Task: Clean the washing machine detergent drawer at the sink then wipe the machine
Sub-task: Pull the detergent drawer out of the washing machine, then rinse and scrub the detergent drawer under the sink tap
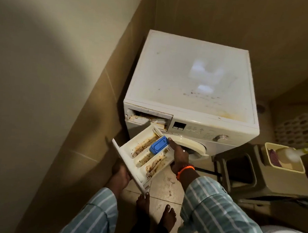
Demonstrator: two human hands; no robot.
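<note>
The white detergent drawer (143, 157) is out of the washing machine (191, 86) and held in the air in front of it. Brown grime streaks its compartments, and a blue insert (159, 145) sits in the middle one. My left hand (120, 173) grips the drawer's front panel from below. My right hand (179, 156) holds the drawer's right side near the blue insert. The empty drawer slot (148, 117) at the machine's top left is stained brown. Brown marks also speckle the machine's top.
A tiled wall runs close on the left. To the right of the machine stand a brown stool (240, 168) and a beige bin (282, 158) with bottles, with a perforated basket (300, 127) behind. My bare feet stand on a stained tile floor (165, 187).
</note>
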